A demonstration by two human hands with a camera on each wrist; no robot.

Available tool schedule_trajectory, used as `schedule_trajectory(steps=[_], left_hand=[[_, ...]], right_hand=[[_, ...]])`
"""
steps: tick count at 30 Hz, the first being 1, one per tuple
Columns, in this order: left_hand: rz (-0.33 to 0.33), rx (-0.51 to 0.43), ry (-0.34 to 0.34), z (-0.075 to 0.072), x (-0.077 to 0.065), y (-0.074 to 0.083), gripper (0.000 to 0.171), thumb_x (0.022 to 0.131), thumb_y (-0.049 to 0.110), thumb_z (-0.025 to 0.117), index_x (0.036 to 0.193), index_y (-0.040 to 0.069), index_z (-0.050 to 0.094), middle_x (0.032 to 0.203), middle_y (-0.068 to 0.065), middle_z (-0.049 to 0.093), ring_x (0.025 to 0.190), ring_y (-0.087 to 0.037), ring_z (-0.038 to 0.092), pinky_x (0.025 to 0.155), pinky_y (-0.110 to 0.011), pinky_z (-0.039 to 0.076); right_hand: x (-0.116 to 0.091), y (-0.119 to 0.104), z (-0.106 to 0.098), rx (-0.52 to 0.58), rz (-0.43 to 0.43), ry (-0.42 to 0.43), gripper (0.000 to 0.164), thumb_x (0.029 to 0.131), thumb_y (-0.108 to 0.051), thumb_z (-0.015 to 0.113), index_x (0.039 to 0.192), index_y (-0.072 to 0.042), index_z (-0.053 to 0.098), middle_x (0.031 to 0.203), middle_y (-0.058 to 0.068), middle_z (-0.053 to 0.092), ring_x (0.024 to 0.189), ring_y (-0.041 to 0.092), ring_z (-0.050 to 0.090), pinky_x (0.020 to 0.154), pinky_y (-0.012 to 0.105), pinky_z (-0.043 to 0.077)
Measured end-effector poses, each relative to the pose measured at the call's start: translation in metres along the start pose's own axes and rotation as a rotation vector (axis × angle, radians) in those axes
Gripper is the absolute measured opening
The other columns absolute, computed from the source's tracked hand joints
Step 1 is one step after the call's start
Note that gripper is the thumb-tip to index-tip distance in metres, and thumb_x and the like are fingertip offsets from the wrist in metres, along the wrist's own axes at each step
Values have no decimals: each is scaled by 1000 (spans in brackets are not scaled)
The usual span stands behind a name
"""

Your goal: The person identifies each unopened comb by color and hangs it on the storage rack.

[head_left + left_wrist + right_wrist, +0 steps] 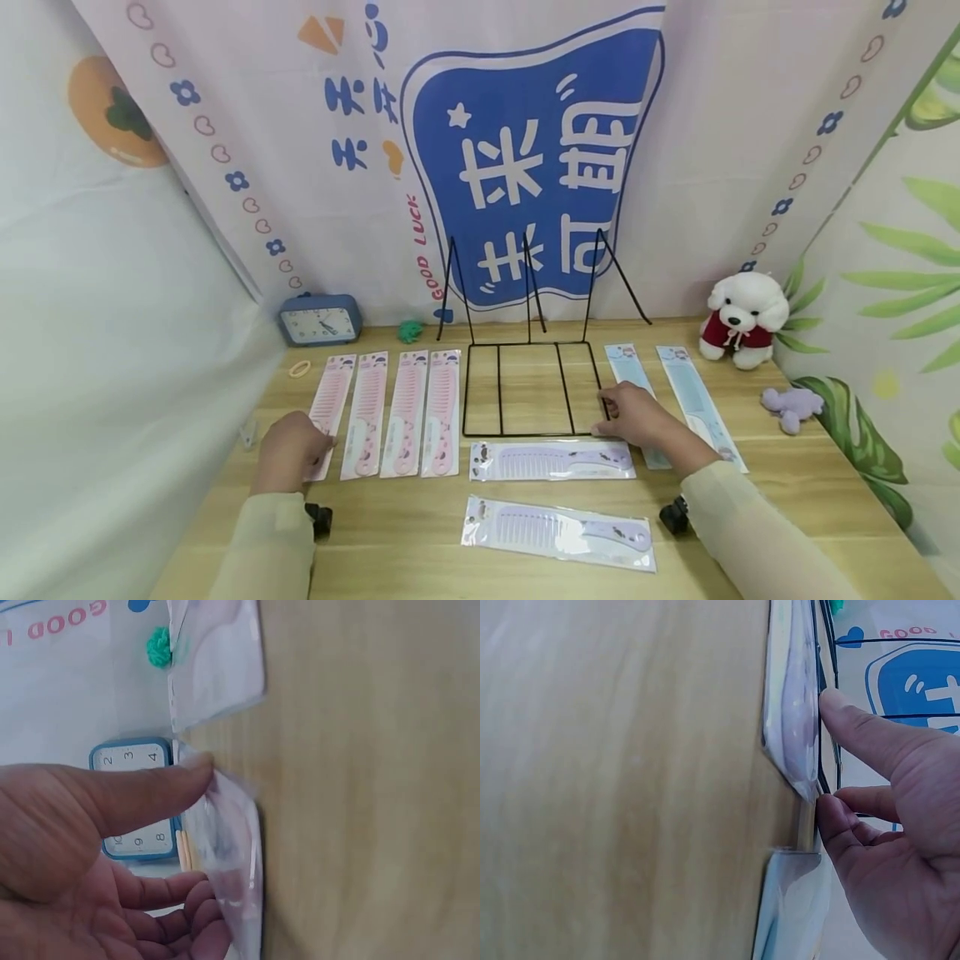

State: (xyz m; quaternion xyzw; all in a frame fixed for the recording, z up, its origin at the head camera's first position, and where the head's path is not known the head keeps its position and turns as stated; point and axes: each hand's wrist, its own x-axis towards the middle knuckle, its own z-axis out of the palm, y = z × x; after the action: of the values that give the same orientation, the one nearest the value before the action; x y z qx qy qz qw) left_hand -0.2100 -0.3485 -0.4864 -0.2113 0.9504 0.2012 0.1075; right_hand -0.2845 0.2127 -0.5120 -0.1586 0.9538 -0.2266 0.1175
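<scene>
My left hand [294, 446] pinches the edges of the leftmost pink comb [332, 392], sealed in clear packaging; the thumb lies along one edge and the curled fingers along the other. Three more packaged pink combs [405, 408] lie in a row beside it. At the front right corner of a black wire rack [525, 434], my right hand [637, 415] holds the frame between thumb and fingers. In front of the rack are two packaged purple combs [551, 461]. A packaged blue comb [626, 367] lies partly under the right hand, and another blue comb [697, 400] farther right.
A blue clock [321, 321], a green crocheted toy [410, 331] and a hair tie [299, 368] are at the back left. The white plush dog [742, 321] and a small purple toy [792, 408] sit at right. A printed curtain [525, 167] hangs behind the table.
</scene>
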Motion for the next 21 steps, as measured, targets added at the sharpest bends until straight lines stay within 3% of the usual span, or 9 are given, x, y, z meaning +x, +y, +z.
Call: schedule_trajectory(steps=[4, 8, 10, 13, 15, 18, 21], left_hand=[[-13, -61, -30, -1, 2, -3, 33, 95, 25, 79, 81, 0, 62, 81, -15, 62, 75, -28, 59, 65, -35, 48], [-41, -87, -41, 0, 5, -5, 46, 94, 27, 80, 103, -15, 62, 92, -23, 62, 82, -32, 60, 71, -38, 52], [-53, -90, -33, 1, 7, -7, 66, 94, 29, 80, 120, -25, 52, 101, -31, 61, 88, -37, 61, 78, -43, 56], [-79, -119, -14, 1, 10, -11, 84, 97, 27, 75, 137, -31, 30, 112, -43, 56, 97, -45, 61, 86, -49, 57], [-85, -150, -10, 0, 11, -15, 79, 100, 22, 66, 141, -31, 23, 113, -45, 56, 98, -46, 62, 83, -49, 58], [-47, -181, -14, -1, 14, -22, 64, 98, 11, 52, 141, -30, 27, 110, -41, 58, 91, -43, 62, 71, -42, 56], [3, -252, -36, -3, 15, -28, 66, 94, 4, 45, 149, -26, 27, 121, -40, 56, 90, -39, 60, 68, -38, 53]], right_hand=[[0, -1, 0, 8, 3, -3, 77, 93, -30, 89, 151, 9, 57, 117, 14, 67, 98, 23, 60, 92, 49, 57], [-1, -3, 1, 21, 9, -5, 77, 93, -29, 89, 151, 10, 56, 119, 16, 67, 99, 23, 61, 92, 49, 57], [-1, -3, 1, 29, 14, -11, 78, 94, -29, 89, 152, 10, 55, 120, 16, 67, 100, 23, 60, 92, 48, 57], [-1, -4, 1, 36, 17, -21, 79, 94, -29, 89, 153, 10, 54, 120, 16, 66, 100, 24, 59, 92, 49, 56], [-1, -5, 1, 28, 14, -21, 79, 94, -30, 89, 153, 10, 54, 121, 16, 66, 100, 24, 60, 94, 50, 57], [-1, -6, -1, 21, 14, -25, 80, 94, -30, 89, 153, 10, 54, 120, 17, 66, 100, 24, 59, 94, 50, 56], [-2, -7, -2, 12, 23, -27, 80, 94, -30, 89, 153, 10, 54, 116, 14, 66, 98, 24, 57, 90, 47, 54]])
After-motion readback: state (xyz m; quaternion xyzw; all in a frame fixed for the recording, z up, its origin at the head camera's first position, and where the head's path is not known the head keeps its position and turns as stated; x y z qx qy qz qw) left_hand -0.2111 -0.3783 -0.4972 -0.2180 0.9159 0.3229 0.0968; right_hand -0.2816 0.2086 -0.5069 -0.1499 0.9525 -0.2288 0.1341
